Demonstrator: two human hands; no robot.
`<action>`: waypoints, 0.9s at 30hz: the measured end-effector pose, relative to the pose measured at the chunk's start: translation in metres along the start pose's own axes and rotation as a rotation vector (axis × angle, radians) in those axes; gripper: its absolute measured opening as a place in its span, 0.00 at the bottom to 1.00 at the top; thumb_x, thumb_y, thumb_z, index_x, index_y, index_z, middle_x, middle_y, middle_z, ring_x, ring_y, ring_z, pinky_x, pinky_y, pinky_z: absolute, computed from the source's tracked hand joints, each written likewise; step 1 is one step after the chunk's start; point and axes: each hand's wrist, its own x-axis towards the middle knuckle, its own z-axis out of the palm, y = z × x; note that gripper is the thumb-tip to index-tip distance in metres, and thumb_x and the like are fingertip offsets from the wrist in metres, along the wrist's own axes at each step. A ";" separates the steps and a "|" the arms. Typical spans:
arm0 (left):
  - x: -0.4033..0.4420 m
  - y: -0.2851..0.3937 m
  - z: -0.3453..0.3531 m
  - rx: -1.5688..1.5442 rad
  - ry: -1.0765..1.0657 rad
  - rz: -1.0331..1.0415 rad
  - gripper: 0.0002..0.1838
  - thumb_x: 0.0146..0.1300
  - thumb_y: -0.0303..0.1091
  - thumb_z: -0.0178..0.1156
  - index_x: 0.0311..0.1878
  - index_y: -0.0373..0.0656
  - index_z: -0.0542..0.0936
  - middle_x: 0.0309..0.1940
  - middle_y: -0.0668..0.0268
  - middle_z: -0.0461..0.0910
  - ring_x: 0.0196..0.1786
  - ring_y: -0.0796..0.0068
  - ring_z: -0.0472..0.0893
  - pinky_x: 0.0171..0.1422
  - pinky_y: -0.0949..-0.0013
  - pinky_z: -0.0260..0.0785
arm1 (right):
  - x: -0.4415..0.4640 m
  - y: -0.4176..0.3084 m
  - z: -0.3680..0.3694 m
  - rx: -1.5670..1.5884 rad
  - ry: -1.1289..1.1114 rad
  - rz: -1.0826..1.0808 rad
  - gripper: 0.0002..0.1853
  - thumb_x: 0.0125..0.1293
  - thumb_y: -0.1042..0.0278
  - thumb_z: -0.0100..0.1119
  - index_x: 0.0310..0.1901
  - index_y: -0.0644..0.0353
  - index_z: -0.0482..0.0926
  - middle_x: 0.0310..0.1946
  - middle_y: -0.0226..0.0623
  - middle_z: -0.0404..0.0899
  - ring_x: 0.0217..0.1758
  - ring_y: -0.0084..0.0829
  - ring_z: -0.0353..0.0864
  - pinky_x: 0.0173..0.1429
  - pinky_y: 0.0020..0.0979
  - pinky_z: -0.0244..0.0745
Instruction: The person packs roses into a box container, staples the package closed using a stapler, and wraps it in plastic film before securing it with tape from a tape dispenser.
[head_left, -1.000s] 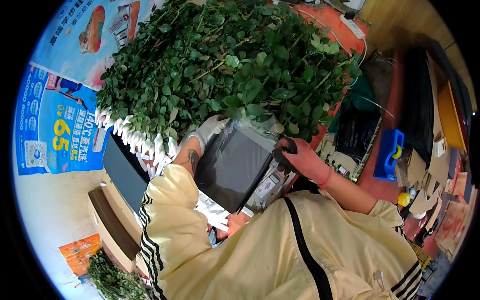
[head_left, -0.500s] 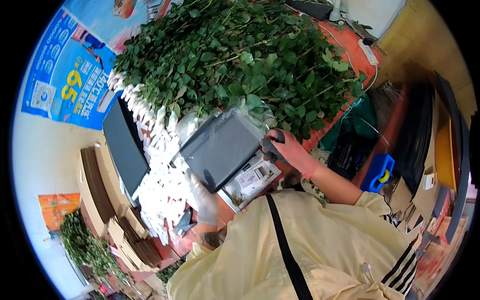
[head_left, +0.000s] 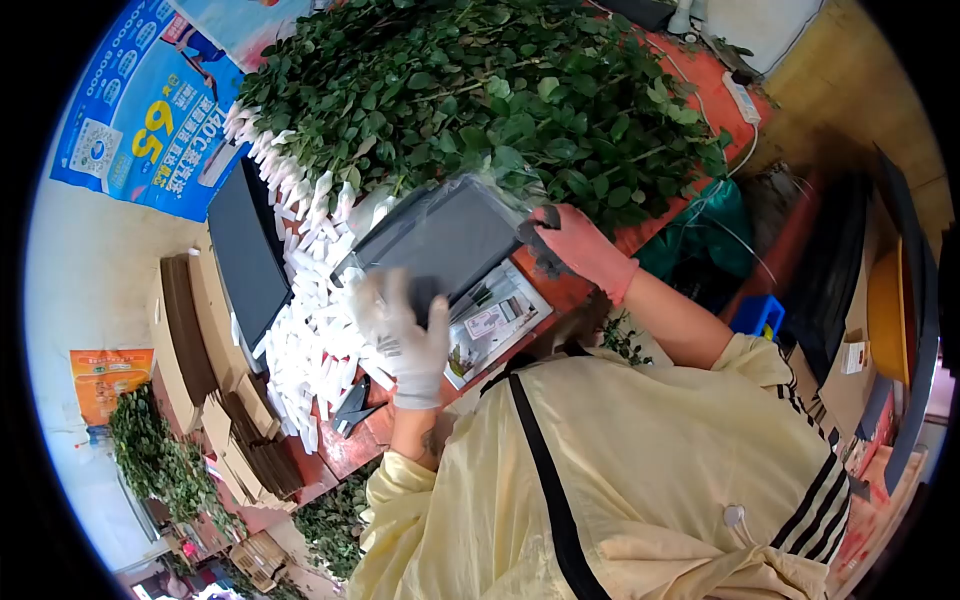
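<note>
My left hand (head_left: 408, 340), in a white glove, is over the lower left edge of a dark flat sheet wrapped in clear plastic (head_left: 440, 240). Its fingers are spread and partly blurred. My right hand (head_left: 570, 245), in a red glove with dark fingertips, is closed at the right end of the plastic, gripping its edge. Beneath the dark sheet lies a flat pack with a printed label (head_left: 495, 325). Behind both rises a large pile of leafy green stems (head_left: 480, 100).
White-sleeved buds (head_left: 310, 330) and a dark tool (head_left: 355, 408) lie left on the red table (head_left: 350, 450). Further left are a dark panel (head_left: 243, 260) and stacked cardboard (head_left: 187, 330). A blue tape dispenser (head_left: 757, 316) and a yellow container (head_left: 888, 315) are at the right.
My left hand moved from the sheet's upper left side to its lower left edge, and its fingers spread. My right hand stayed at the plastic's right end. The view shifted.
</note>
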 end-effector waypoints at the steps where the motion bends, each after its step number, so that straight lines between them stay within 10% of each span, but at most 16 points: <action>1: 0.010 0.014 -0.006 -0.004 -0.110 0.160 0.25 0.49 0.36 0.64 0.53 0.41 0.76 0.52 0.53 0.73 0.59 0.55 0.69 0.64 0.58 0.57 | 0.002 0.000 -0.001 -0.001 0.004 0.001 0.10 0.63 0.68 0.49 0.38 0.66 0.73 0.28 0.38 0.76 0.26 0.28 0.78 0.28 0.29 0.74; 5: 0.039 0.062 0.042 0.124 -0.247 0.235 0.14 0.51 0.45 0.62 0.38 0.49 0.81 0.34 0.66 0.76 0.41 0.62 0.75 0.48 0.59 0.64 | 0.001 -0.009 -0.002 -0.411 0.070 -0.232 0.13 0.62 0.63 0.50 0.38 0.65 0.75 0.29 0.45 0.77 0.31 0.38 0.80 0.38 0.34 0.75; 8: 0.046 0.061 0.062 0.197 -0.356 0.221 0.13 0.52 0.45 0.62 0.39 0.52 0.82 0.35 0.66 0.76 0.42 0.63 0.76 0.46 0.59 0.66 | -0.021 -0.030 0.004 -0.327 0.052 0.023 0.13 0.61 0.61 0.51 0.38 0.64 0.76 0.33 0.47 0.78 0.38 0.45 0.79 0.46 0.36 0.73; 27: 0.059 0.058 0.076 0.261 -0.564 0.011 0.14 0.61 0.45 0.53 0.36 0.47 0.82 0.39 0.61 0.80 0.47 0.59 0.78 0.50 0.57 0.70 | -0.040 0.057 0.000 -0.415 0.187 -0.168 0.11 0.59 0.62 0.56 0.36 0.62 0.76 0.34 0.48 0.77 0.41 0.50 0.75 0.46 0.42 0.70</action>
